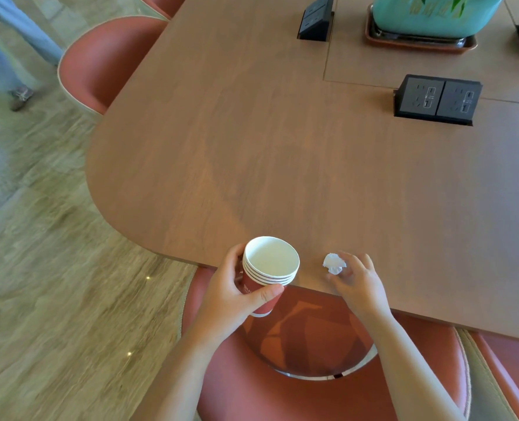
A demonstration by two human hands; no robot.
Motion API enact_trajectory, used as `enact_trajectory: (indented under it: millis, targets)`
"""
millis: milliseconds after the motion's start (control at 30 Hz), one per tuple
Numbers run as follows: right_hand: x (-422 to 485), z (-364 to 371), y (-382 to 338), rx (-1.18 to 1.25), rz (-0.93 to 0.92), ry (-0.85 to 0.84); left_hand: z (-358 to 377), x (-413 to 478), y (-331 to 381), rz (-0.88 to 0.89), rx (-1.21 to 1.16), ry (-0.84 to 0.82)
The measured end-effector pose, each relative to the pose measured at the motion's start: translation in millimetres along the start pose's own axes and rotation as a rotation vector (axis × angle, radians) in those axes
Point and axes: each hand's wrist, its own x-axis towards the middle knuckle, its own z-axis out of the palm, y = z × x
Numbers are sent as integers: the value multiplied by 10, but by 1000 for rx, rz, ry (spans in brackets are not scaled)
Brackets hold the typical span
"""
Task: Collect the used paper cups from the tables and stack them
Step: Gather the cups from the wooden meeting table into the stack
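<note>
the left hand (228,287) is gripping the stack of red paper cups (269,268) (four white rims showing), thumb and fingers curling round its side, holding it upright at the near edge of the wooden table (282,147), over a red chair (313,344). the right hand (360,284) is hovering with fingers loosely spread, holding nothing, just beside a crumpled white tissue (333,263) lying on the table; whether it is touching, i cannot tell.
</note>
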Motion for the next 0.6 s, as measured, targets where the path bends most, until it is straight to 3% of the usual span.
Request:
enact_trajectory:
  millis: [367, 600]
  targets:
    - [-66, 254, -87, -58, -58, 52, -209, -111, 25, -38, -17, 58]
    - [-211, 418, -332, -35, 1, 65, -587, -229, 23, -49, -118, 86]
